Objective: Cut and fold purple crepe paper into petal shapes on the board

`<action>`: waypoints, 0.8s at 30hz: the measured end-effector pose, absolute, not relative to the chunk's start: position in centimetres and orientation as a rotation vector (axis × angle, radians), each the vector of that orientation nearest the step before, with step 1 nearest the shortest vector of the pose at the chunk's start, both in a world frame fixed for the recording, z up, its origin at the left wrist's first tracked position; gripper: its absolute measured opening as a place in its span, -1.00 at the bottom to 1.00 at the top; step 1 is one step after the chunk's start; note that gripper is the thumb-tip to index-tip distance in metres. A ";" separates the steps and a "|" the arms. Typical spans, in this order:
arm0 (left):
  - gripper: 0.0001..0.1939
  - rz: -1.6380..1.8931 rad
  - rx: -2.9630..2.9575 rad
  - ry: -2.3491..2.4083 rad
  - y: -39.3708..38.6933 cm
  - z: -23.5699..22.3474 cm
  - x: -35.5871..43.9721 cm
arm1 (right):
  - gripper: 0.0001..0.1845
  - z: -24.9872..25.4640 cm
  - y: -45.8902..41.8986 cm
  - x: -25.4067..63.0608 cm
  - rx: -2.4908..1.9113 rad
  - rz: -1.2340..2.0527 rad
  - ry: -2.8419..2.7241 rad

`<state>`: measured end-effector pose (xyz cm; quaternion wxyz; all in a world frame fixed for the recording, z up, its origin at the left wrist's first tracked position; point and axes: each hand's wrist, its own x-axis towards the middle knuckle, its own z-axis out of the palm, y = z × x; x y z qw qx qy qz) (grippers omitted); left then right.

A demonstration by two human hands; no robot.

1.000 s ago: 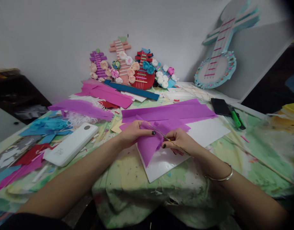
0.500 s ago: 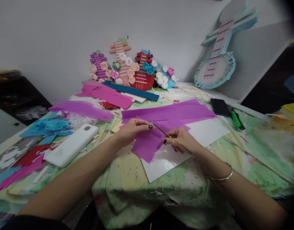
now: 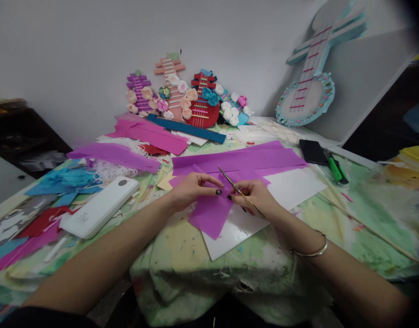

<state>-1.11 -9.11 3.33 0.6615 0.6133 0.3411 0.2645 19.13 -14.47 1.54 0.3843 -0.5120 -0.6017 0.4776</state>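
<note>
A small piece of purple crepe paper [image 3: 211,216] hangs from my left hand [image 3: 192,191], whose thumb and forefinger pinch its upper part. In my right hand [image 3: 252,198] is a slim pair of scissors [image 3: 227,177], silver and pointed at the tip, gold along the handle. The tip points up and to the left, just above the paper. My right fingertips are close to the paper's right edge; whether they also grip it I cannot tell. Below both hands lies a white board [image 3: 238,232]. More purple paper [image 3: 243,157] lies behind them, partly folded.
On the left are a white power bank [image 3: 102,205], blue paper scraps [image 3: 73,177] and pink sheets [image 3: 151,134]. A green cutter [image 3: 335,168], a black flat object [image 3: 313,151] and a thin stick [image 3: 370,228] lie right. Decorated paper instruments [image 3: 202,105] lean on the wall.
The purple piece has swung and turned between my hands. The scissors' tip has risen clear of the paper, and my left fingers have shifted their hold.
</note>
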 end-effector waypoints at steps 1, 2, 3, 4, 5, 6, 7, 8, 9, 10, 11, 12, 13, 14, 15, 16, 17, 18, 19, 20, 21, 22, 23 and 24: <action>-0.78 0.590 1.382 0.778 -9.1 3.4 -1.1 | -0.82 1.6 -14.5 19.1 -1.302 1.205 -1.517; -0.77 0.591 1.379 0.789 -9.1 3.5 -1.2 | -0.81 1.8 -14.5 19.2 -1.298 1.188 -1.498; -0.77 0.602 1.378 0.803 -9.1 3.6 -1.3 | -0.80 1.9 -14.5 19.2 -1.293 1.166 -1.477; -0.78 0.623 1.379 0.821 -9.1 3.7 -1.4 | -0.79 2.0 -14.5 19.3 -1.287 1.145 -1.460; -0.79 0.652 1.381 0.838 -9.1 3.8 -1.4 | -0.77 2.1 -14.6 19.3 -1.279 1.130 -1.448; -0.78 0.680 1.382 0.850 -9.1 3.9 -1.5 | -0.76 2.2 -14.6 19.3 -1.271 1.125 -1.443; -0.76 0.699 1.378 0.855 -9.1 4.0 -1.6 | -0.77 2.2 -14.7 19.3 -1.261 1.130 -1.446; -0.74 0.709 1.371 0.852 -9.1 4.1 -1.6 | -0.77 2.3 -14.7 19.3 -1.250 1.143 -1.457; -0.73 0.714 1.363 0.844 -9.1 4.1 -1.6 | -0.79 2.3 -14.7 19.3 -1.240 1.159 -1.470; -0.72 0.716 1.357 0.832 -9.1 4.1 -1.5 | -0.80 2.4 -14.8 19.3 -1.233 1.173 -1.481; -0.73 0.718 1.353 0.820 -9.1 4.1 -1.5 | -0.80 2.4 -14.8 19.3 -1.229 1.182 -1.487; -0.74 0.722 1.353 0.810 -9.1 4.1 -1.4 | -0.81 2.4 -14.8 19.3 -1.226 1.188 -1.491; -0.75 0.725 1.357 0.801 -9.1 4.1 -1.4 | -0.81 2.4 -14.9 19.3 -1.222 1.196 -1.494; -0.76 0.725 1.364 0.791 -9.0 4.2 -1.5 | -0.80 2.4 -14.9 19.3 -1.214 1.206 -1.499; -0.77 0.719 1.369 0.778 -8.9 4.3 -1.6 | -0.78 2.5 -15.0 19.3 -1.201 1.218 -1.509; -0.77 0.707 1.374 0.758 -8.8 4.4 -1.9 | -0.76 2.5 -15.0 19.3 -1.184 1.229 -1.520; -0.78 0.684 1.382 0.728 -8.7 4.6 -2.2 | -0.74 2.6 -15.1 19.3 -1.165 1.235 -1.531; -0.79 0.647 1.391 0.685 -8.5 4.9 -2.6 | -0.71 2.6 -15.2 19.3 -1.147 1.232 -1.537; -0.82 0.586 1.411 0.628 -8.4 5.2 -3.1 | -0.69 2.7 -15.2 19.3 -1.133 1.217 -1.539; -0.85 0.495 1.439 0.560 -8.3 5.5 -3.5 | -0.66 2.8 -15.3 19.3 -1.129 1.197 -1.539; -0.86 0.378 1.472 0.490 -8.2 5.8 -3.9 | -0.62 2.8 -15.3 19.3 -1.131 1.176 -1.538; -0.86 0.270 1.503 0.441 -8.1 6.0 -4.1 | -0.59 2.8 -15.4 19.3 -1.138 1.161 -1.540; -0.85 0.202 1.526 0.423 -8.1 6.1 -4.3 | -0.57 2.9 -15.4 19.3 -1.149 1.153 -1.546; -0.84 0.181 1.540 0.439 -8.0 6.1 -4.3 | -0.56 2.8 -15.4 19.3 -1.164 1.152 -1.553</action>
